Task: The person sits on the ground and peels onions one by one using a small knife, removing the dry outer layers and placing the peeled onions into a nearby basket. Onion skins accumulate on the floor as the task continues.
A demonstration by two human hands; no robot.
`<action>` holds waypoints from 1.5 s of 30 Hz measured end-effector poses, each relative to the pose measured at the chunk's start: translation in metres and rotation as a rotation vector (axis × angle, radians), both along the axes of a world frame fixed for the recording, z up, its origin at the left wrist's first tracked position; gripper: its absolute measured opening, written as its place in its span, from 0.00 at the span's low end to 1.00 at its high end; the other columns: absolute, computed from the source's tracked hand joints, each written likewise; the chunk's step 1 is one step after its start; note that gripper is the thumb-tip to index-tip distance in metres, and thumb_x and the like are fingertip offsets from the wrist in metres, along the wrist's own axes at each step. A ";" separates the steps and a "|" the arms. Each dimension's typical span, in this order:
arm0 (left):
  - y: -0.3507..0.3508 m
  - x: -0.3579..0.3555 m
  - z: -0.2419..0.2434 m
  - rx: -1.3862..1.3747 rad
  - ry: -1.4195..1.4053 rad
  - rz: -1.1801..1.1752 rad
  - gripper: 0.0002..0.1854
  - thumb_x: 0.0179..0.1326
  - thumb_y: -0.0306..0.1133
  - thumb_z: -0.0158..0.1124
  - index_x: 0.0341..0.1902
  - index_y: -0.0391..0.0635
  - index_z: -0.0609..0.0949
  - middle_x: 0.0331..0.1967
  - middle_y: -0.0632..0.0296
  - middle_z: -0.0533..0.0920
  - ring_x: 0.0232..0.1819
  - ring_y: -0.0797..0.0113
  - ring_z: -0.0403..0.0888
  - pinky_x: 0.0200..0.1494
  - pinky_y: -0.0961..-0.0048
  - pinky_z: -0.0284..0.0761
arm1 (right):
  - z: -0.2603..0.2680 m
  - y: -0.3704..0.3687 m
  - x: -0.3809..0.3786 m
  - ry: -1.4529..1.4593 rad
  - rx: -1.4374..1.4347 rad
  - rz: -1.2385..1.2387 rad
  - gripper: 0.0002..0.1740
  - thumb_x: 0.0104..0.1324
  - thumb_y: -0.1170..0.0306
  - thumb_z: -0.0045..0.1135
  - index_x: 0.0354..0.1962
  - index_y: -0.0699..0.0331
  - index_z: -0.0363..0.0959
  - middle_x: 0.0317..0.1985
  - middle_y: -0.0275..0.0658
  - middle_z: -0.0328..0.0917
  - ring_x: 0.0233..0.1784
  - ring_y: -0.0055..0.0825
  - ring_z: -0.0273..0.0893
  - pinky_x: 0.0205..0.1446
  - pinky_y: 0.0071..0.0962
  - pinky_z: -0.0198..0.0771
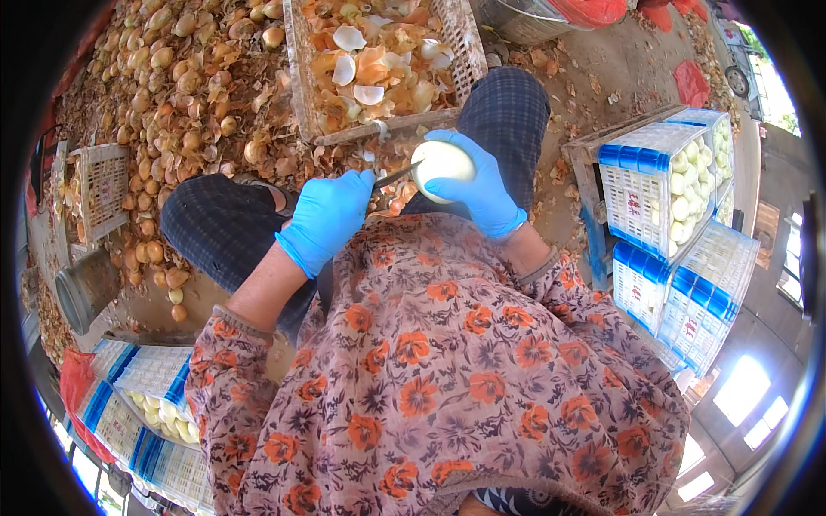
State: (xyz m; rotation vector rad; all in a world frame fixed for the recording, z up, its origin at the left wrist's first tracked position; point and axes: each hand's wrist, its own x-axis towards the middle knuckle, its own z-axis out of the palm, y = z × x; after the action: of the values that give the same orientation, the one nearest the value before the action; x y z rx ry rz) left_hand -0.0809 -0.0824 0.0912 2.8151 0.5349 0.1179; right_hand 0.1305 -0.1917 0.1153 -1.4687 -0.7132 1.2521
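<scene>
My left hand point(332, 216), in a blue glove, is closed around the handle of a small knife. The knife's dark blade point(395, 175) points right, and its tip meets the side of a peeled white onion point(445, 169). Gloved in blue as well, my right hand point(481, 187) grips that onion from the right, with fingers along its upper edge and lower side. Both hands are above my lap, between my knees. Just beyond them stands a plastic crate point(387, 122) of onion skins point(387, 71), with several white peeled layers on top.
Unpeeled onions point(187, 80) and loose skins cover the floor at upper left. Slatted crates of peeled onions point(687, 187) stand at right, others point(161, 416) at lower left. A bucket point(87, 290) lies at left beside a skin-filled crate point(103, 190). Another metal bucket point(523, 22) is at the top.
</scene>
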 end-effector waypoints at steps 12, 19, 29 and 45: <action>0.033 0.002 -0.007 0.344 0.043 -0.235 0.23 0.51 0.28 0.60 0.55 0.43 0.74 0.28 0.64 0.74 0.23 0.69 0.76 0.21 0.71 0.71 | -0.008 -0.021 0.009 0.938 -0.167 0.072 0.35 0.54 0.63 0.57 0.59 0.67 0.62 0.50 0.50 0.73 0.44 0.43 0.80 0.32 0.30 0.80; -0.012 0.012 -0.012 -0.367 -0.254 0.077 0.17 0.57 0.28 0.60 0.52 0.44 0.77 0.26 0.55 0.78 0.24 0.60 0.80 0.26 0.67 0.74 | -0.014 -0.022 0.000 1.035 -0.087 -0.021 0.40 0.51 0.63 0.59 0.61 0.68 0.59 0.51 0.50 0.73 0.49 0.42 0.78 0.44 0.35 0.80; -0.029 0.002 -0.007 -0.778 -0.319 0.467 0.11 0.68 0.34 0.56 0.47 0.41 0.79 0.19 0.66 0.75 0.16 0.74 0.71 0.19 0.75 0.66 | -0.006 -0.018 0.002 0.560 -0.051 -0.026 0.40 0.49 0.65 0.62 0.60 0.69 0.62 0.52 0.45 0.74 0.51 0.33 0.77 0.50 0.30 0.77; -0.037 -0.012 -0.048 -0.183 0.189 0.326 0.07 0.56 0.28 0.57 0.38 0.45 0.76 0.28 0.54 0.80 0.28 0.54 0.81 0.27 0.62 0.75 | 0.024 -0.014 -0.009 -0.320 0.120 0.015 0.39 0.43 0.70 0.75 0.54 0.64 0.67 0.50 0.37 0.72 0.54 0.27 0.71 0.58 0.28 0.68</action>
State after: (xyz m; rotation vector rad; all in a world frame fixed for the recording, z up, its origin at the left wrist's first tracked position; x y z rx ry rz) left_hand -0.0933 -0.1194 0.0431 2.5543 0.9923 -0.1284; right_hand 0.1216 -0.2056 0.1390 -1.5823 -0.9956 0.9760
